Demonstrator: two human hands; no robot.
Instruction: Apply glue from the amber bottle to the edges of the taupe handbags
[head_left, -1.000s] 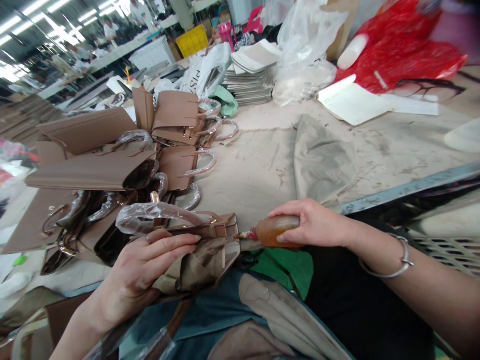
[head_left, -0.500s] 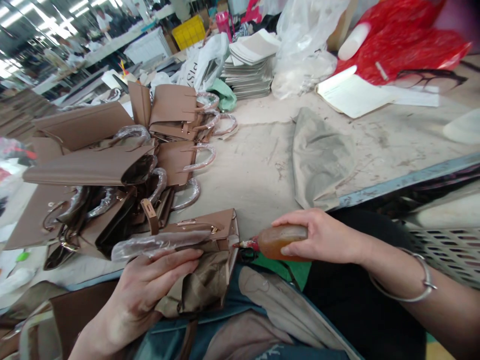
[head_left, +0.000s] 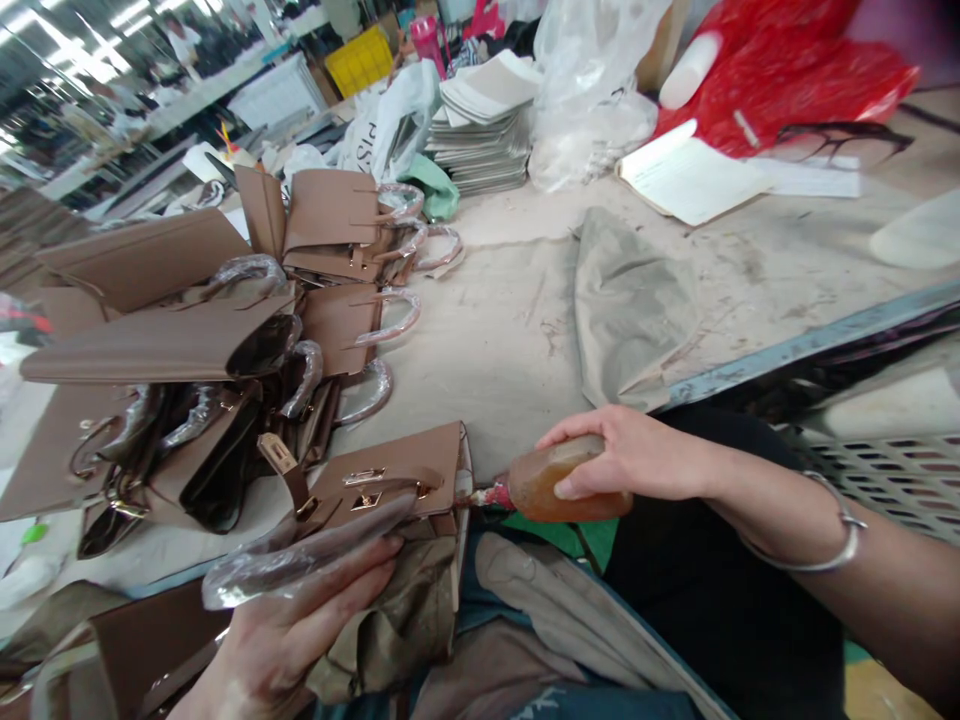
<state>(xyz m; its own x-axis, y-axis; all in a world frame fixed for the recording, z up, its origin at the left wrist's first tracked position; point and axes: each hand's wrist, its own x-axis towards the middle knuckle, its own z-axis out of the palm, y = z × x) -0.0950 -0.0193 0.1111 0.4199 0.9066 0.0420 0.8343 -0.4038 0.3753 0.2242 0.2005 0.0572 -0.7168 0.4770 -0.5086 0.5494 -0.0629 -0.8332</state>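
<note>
My right hand is wrapped round a bottle of amber liquid. The bottle lies nearly level, its narrow red-stained tip at the right edge of a brown handbag. The bag rests at the table's front edge with gold hardware on its front and olive lining hanging toward me. My left hand presses on the lining and the bag's plastic-wrapped handle, fingers together and pointing right. Whether its hidden thumb pinches the lining, I cannot tell.
Several brown handbags with wrapped handles crowd the left of the table. A grey cloth lies at centre right. Behind are stacked sheets, an open notebook, glasses and a red plastic bag. A perforated basket stands at right.
My left hand and the wrapped handle have moved down and left, uncovering more of the bag's front hardware. The bottle's tip has come in to the bag's edge. The whole view has shifted slightly.
</note>
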